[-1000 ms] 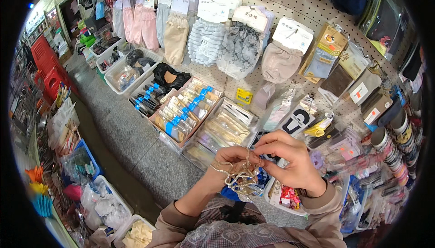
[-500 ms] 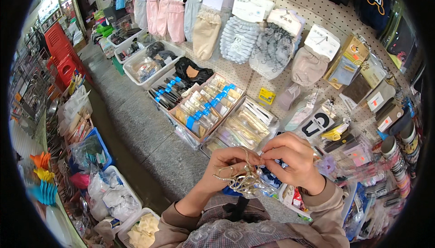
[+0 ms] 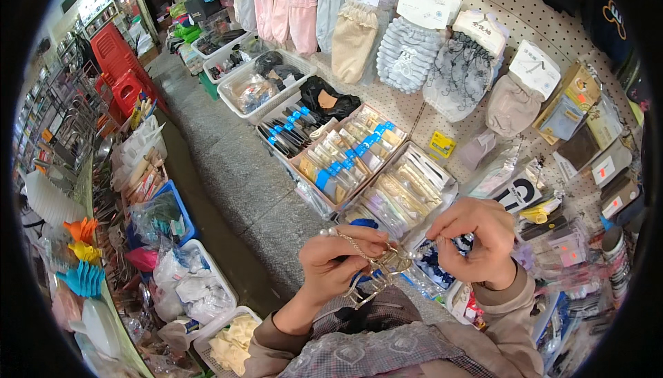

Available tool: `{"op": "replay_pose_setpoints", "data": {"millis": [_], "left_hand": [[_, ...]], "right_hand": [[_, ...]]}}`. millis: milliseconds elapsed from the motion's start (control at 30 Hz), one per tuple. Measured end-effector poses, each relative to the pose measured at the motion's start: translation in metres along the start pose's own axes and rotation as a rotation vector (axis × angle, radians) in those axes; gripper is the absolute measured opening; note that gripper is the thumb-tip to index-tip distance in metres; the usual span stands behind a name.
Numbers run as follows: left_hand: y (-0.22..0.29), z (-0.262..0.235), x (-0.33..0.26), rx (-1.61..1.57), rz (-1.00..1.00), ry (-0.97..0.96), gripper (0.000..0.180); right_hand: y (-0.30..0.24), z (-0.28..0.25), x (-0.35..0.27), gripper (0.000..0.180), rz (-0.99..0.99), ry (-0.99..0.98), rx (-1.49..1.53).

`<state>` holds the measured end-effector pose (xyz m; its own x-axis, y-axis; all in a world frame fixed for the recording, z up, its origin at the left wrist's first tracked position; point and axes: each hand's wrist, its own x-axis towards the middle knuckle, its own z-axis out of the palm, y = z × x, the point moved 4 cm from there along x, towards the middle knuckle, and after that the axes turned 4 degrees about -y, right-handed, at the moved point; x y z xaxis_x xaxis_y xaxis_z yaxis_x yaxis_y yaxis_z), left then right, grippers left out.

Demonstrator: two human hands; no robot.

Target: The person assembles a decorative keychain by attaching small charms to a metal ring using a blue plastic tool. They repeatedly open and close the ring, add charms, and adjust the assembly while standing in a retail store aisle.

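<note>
My left hand (image 3: 335, 260) grips a gold-coloured metal hair clip (image 3: 389, 262), with open loops and prongs hanging below the fingers. A thin chain (image 3: 356, 245) with pale pearl-like beads runs over that hand's fingers. Just right of the clip is my right hand (image 3: 476, 240), its fingers curled and thumb and forefinger pinched near more pale beads (image 3: 415, 254). What the pinch holds, if anything, is too small to make out. Both hands are in front of my body, above the near end of the goods boxes.
Ahead stand boxes of packaged goods (image 3: 404, 191) and a white basket (image 3: 231, 102). Sleeve covers (image 3: 411, 53) hang on a pegboard (image 3: 442, 112) to the right. An aisle floor (image 3: 221, 164) runs left of them, with a blue bin (image 3: 183, 216) and bagged goods (image 3: 197, 288) beyond.
My hands have moved apart, the right one drawing away to the right. The hair clip stays in my left hand, turned so its prongs point down. The view has shifted, moving the surroundings rightward.
</note>
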<state>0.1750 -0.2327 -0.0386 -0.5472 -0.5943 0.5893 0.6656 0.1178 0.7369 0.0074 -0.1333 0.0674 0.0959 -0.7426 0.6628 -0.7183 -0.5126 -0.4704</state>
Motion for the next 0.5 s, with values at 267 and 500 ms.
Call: {"op": "replay_pose_setpoints", "data": {"millis": [267, 500], "left_hand": [[-0.015, -0.043, 0.04, 0.09, 0.095, 0.033, 0.008], [-0.026, -0.086, 0.103, 0.246, 0.154, -0.089, 0.01]], "right_hand": [[0.046, 0.012, 0.046, 0.036, 0.111, -0.349, 0.094], [0.093, 0.058, 0.116, 0.05, -0.082, -0.501, 0.104]]}}
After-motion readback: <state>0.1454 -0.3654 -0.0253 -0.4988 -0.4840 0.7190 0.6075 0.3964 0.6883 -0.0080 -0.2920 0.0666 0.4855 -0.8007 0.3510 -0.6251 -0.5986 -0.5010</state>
